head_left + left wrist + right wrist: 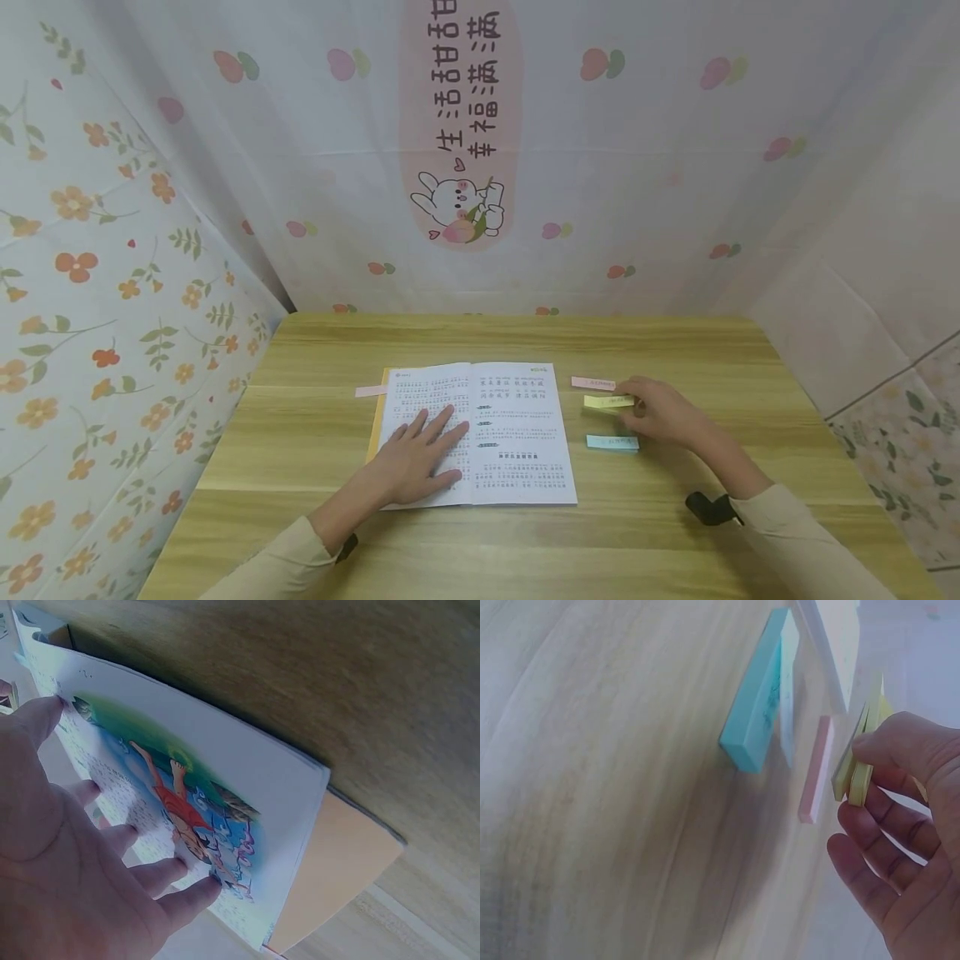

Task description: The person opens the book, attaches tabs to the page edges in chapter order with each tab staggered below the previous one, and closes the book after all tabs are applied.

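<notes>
The yellow sticky-note pad [607, 402] lies on the desk [315, 442] just to the right of the open book [480, 433], between a pink pad [592, 382] behind it and a blue pad [612, 442] in front. Our right hand [660, 412] rests on it, and in the right wrist view the thumb and forefinger [877, 746] pinch at the top sheets, which stand slightly parted from the rest of the pad; whether a single sheet is already free we cannot tell. Our left hand [420, 458] lies flat on the left page with fingers spread, pressing it down without gripping anything.

We judge the work to be under way: a pink tab [371, 391] already sticks out past the book's left edge, while no yellow or blue one shows on the book, so peeling a yellow note and placing it appear to be what is left.

The desk is pale wood with visible grain, and an orange cover peeks out under the left pages. Around it hang cloth walls: an orange flower print to our left, and behind the desk a white sheet with peaches, a rabbit drawing [457, 208] and Chinese characters. Tiled floor shows at lower right.
</notes>
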`<action>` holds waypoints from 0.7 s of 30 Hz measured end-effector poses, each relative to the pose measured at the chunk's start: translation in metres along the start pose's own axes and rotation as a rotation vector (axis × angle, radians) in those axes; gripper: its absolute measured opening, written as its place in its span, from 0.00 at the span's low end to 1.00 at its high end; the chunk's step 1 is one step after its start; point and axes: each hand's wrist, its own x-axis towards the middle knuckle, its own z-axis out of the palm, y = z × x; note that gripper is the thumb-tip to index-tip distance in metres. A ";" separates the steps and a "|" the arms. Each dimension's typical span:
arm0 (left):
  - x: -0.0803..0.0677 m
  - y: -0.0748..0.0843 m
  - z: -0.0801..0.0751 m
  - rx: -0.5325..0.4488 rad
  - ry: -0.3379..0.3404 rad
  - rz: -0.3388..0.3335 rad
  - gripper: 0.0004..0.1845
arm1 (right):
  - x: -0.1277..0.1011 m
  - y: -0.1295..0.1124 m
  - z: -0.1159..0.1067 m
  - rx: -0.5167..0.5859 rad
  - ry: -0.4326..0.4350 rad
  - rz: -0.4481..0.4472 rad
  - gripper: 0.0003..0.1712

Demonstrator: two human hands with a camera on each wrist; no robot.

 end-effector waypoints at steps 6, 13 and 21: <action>0.000 -0.001 -0.002 -0.016 -0.001 0.010 0.37 | 0.002 -0.009 -0.002 0.003 0.006 -0.015 0.16; 0.001 -0.002 -0.008 -0.058 0.008 0.022 0.38 | 0.004 -0.015 -0.003 -0.004 0.012 -0.023 0.15; -0.001 -0.007 -0.010 -0.118 0.063 0.059 0.36 | 0.005 -0.019 -0.002 0.005 0.012 -0.032 0.15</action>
